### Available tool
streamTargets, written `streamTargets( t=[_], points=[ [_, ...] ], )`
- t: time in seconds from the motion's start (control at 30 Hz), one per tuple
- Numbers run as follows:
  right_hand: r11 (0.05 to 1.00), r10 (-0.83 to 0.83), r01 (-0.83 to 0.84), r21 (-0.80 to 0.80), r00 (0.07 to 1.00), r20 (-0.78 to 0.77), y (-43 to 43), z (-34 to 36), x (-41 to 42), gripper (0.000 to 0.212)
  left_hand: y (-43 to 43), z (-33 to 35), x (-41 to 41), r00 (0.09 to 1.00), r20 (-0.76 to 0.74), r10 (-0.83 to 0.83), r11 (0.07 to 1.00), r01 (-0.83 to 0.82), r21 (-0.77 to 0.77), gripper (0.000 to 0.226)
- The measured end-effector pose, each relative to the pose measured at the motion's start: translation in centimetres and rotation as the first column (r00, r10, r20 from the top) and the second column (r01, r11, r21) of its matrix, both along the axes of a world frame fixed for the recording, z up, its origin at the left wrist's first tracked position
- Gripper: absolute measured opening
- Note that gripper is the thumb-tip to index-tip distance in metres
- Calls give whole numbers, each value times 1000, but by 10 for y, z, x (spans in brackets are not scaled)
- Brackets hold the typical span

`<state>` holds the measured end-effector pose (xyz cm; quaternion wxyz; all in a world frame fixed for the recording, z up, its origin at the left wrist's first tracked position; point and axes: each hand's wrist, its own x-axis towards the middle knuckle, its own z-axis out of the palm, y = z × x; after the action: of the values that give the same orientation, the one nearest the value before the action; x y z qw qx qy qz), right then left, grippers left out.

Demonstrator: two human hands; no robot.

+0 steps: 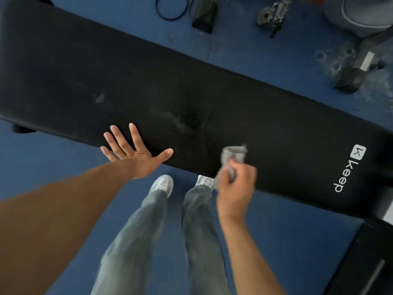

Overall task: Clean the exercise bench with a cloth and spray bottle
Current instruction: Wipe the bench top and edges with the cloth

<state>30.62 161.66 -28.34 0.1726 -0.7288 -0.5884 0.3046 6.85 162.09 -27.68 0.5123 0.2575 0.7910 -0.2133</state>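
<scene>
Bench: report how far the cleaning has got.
Done: spray looks applied; a speckled wet patch sits on the bench. In hand: the right hand grips the grey cloth by the near edge; the left hand is spread open at that edge. Left: wiping the patch and a pale smudge.

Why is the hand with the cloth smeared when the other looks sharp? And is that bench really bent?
Head view: the right hand and grey cloth show motion blur; the left hand, spread at the edge of the bench, is crisp. Head view again: the wide-angle lens bows the bench; light is soft, without glare.
</scene>
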Motion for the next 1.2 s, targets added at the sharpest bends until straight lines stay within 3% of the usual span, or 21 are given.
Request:
streamTargets(
  t=[0.1, 0.17, 0.23, 0.33, 0.4, 0.47, 0.53, 0.63, 0.77, 0.87, 1.07, 1.2],
  points=[
    [945, 319, -325, -38, 941, -108, -21, 0, -43, 29, -2, -3, 0, 1000, -5, -1, 1000, 1, 26, 124],
    [925, 370, -378, -46, 921, -125, -21, -1, -45, 26, -5, -8, -3, 1000, -9, -23, 999, 23, 47, 122],
    [958, 287, -288, 4, 954, -84, -8, 0, -25, 24, -8, -12, -6, 999, -9, -37, 998, 38, 53, 121],
    [991, 13, -34, 127, 987, 160, 21, 0, 31, 23, -11, -12, -7, 1000, 11, -20, 996, 19, 85, 121],
    [976, -217, 204, 78, 950, 225, 36, 5, 57, 26, -16, -12, -4, 1000, 12, -22, 988, 20, 150, 120],
    [946, -319, 325, 14, 918, 234, 33, 5, 52, 27, -23, -12, 0, 1000, 0, -17, 965, 16, 261, 119],
    [969, -245, 242, 42, 949, 200, 18, 1, 18, 26, -32, -14, 3, 999, -36, -21, 924, 33, 382, 117],
    [998, -22, 20, 66, 999, 30, -14, -7, -53, 28, -47, -20, -1, 995, -90, -44, 868, 83, 490, 104],
    [961, 273, -276, -7, 953, -130, -38, -4, -105, 31, -70, -16, -22, 968, -221, -116, 758, 231, 611, 81],
    [924, 377, -381, -25, 921, -96, -25, -2, -91, 25, -83, -15, -49, 948, -285, -140, 672, 302, 676, 71],
    [933, 298, -333, 139, 928, 225, 94, -5, -39, 23, -84, -17, -102, 946, -325, -13, 675, 249, 695, 86],
    [976, 127, -165, 144, 961, 244, 169, -9, -42, 30, -70, -18, -126, 933, -359, 35, 688, 238, 685, 98]
  ],
)
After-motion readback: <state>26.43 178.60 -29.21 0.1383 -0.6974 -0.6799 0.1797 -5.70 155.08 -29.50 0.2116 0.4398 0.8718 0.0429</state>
